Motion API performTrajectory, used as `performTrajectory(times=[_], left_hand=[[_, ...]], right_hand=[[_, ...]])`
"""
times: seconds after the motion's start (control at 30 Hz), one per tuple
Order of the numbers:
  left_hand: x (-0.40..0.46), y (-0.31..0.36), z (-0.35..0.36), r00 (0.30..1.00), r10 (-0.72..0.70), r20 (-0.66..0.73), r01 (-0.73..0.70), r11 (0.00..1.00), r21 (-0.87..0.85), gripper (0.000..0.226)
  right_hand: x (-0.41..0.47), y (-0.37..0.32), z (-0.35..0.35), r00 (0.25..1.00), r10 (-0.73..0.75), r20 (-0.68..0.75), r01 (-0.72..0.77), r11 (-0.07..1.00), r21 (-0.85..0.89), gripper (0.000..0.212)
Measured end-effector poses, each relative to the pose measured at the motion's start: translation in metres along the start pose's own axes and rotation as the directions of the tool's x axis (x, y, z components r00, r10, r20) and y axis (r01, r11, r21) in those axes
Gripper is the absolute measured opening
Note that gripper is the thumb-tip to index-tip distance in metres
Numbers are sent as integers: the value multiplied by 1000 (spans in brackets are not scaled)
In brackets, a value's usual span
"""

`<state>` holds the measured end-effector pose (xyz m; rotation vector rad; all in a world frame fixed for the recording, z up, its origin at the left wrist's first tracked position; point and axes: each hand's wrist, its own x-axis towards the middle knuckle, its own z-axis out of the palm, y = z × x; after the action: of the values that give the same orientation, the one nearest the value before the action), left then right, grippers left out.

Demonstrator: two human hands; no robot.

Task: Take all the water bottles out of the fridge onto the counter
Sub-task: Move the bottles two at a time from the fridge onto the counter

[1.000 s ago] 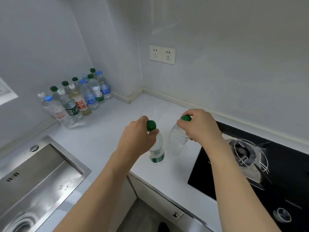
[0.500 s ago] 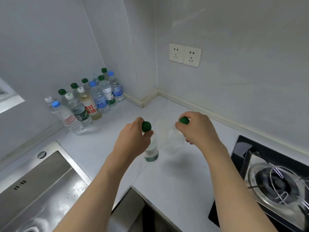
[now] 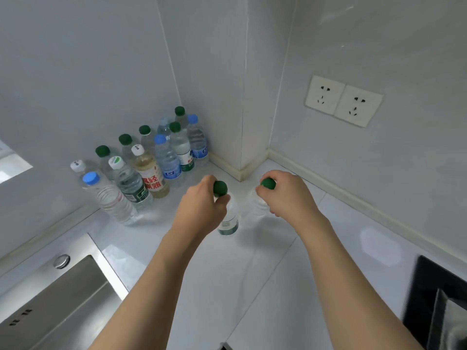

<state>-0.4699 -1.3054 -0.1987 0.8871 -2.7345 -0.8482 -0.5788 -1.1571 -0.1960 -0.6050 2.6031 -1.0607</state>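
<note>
Fourteen water bottles [image 3: 166, 160], two hands [image 3: 199, 213], two wall sockets [image 3: 343, 101].

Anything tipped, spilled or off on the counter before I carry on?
No spill or tipped bottle shows. One oddity: in the bottle group by the left wall, one bottle with a red-lettered label holds yellowish liquid, not clear water. Left hand and right hand each grip a green-capped bottle by the neck.

Two upright green-capped bottles [image 3: 228, 218] [image 3: 257, 205] over white counter [image 3: 252, 286]

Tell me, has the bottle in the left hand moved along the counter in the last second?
Yes. The green-capped bottle in the left hand has gone from near the stove toward the wall corner, closer to the bottle row.
</note>
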Motion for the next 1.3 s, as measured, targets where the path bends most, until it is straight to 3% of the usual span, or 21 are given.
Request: performTrajectory(times=[0.3,0.73,1.3], left_hand=[[89,-46,-16,996,-29,-86,27,999,-29,23],[181,-87,-7,998,-38,-59,35,998,-51,19],[228,-94,7,993,25,-118,-26,1000,-6,16]], right_hand=[[108,-48,47,993,-93,72,99,991,-87,12],[226,-86,92,968,-184,172,219,953,-211,16],[274,-80,126,952,-224,206,268,939,-215,14]])
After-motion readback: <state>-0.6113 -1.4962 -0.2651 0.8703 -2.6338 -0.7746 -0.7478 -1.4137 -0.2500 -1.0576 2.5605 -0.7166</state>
